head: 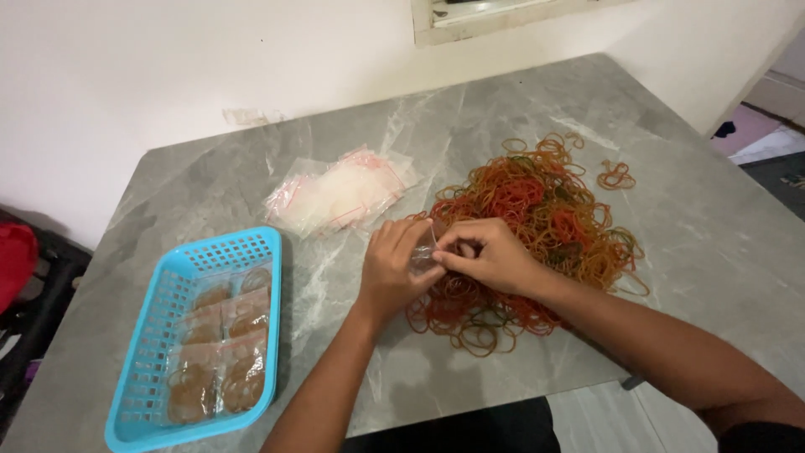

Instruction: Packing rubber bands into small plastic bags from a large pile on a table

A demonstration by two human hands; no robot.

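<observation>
Your left hand and right hand both pinch 1 small clear bag over the near side of the rubber band pile, so bands are within reach. 1 blue basket at the table's near left corner holds about 6 filled bags; empty bags are stacked behind.

Marble table: basket, bags, bands

Grey marbled counter against a plain white wall; white window frame above, pale tiled floor below.
</observation>
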